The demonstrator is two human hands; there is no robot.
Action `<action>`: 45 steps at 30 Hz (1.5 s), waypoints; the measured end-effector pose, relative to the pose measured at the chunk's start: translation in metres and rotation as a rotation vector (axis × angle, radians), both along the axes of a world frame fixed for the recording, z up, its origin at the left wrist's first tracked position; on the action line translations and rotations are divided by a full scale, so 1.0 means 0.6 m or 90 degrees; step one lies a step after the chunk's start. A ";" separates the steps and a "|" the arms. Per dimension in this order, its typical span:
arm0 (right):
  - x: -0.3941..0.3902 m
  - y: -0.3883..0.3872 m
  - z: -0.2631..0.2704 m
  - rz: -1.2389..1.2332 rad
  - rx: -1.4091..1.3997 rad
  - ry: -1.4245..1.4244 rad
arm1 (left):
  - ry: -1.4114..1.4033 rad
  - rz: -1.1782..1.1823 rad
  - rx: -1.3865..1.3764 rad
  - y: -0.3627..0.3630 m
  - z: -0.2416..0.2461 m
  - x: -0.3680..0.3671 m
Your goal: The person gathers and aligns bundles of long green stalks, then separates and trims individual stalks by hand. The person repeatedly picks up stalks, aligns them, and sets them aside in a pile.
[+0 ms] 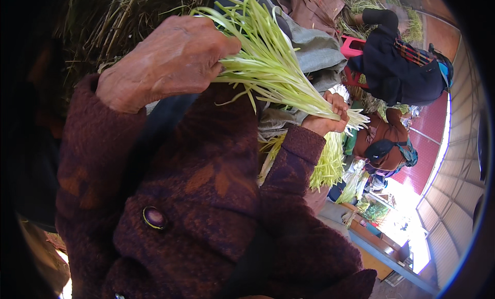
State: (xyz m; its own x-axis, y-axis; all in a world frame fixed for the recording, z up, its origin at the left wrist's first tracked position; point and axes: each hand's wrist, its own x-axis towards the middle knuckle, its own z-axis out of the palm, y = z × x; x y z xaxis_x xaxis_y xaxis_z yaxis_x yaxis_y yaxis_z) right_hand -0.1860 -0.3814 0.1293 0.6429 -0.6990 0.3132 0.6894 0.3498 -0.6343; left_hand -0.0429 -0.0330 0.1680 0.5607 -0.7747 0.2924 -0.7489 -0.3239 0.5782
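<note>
My right hand (328, 115) is wrapped around the white lower ends of a bundle of long, pale green leafy stalks (270, 63). The bundle fans out towards the top left. My left hand (174, 59) is at the leafy end, its back to the camera and its fingers closed on some of the leaves; their tips are partly hidden. Below my right hand lies a heap of similar yellow-green leaves (328, 163). More white stalk ends show just behind that hand.
Grey sacking (313, 44) and a reddish-brown sack (317, 5) lie beyond the bundle. Dry brown stalks (112, 28) are piled at the upper left. At the right, one person (402, 71) is beside a pink plastic stool (352, 47); another person (381, 144) bends nearby.
</note>
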 end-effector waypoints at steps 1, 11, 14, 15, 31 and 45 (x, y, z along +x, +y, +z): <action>0.001 -0.001 0.003 0.011 0.001 -0.011 | -0.038 0.027 -0.003 -0.002 0.004 0.000; 0.024 0.037 0.068 -0.004 -0.031 -0.058 | -0.205 0.065 -0.129 -0.090 -0.049 -0.044; 0.039 0.054 0.090 -0.034 -0.072 -0.065 | -0.137 0.026 -0.091 -0.084 -0.056 -0.063; 0.043 0.058 0.096 -0.018 -0.078 -0.078 | -0.123 0.022 -0.101 -0.081 -0.056 -0.071; 0.041 0.084 0.121 0.053 -0.107 -0.121 | 0.151 0.068 -0.284 -0.081 -0.081 -0.080; 0.047 0.092 0.120 0.091 -0.112 -0.104 | 0.194 0.278 -0.266 -0.095 -0.125 -0.043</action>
State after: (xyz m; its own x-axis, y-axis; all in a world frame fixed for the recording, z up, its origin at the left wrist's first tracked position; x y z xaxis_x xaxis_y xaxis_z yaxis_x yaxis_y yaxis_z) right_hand -0.1576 -0.3262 0.2013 0.6624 -0.5299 0.5296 0.7388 0.3453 -0.5787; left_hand -0.0684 -0.0898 0.0928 0.9015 -0.3148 0.2970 -0.3835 -0.2632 0.8852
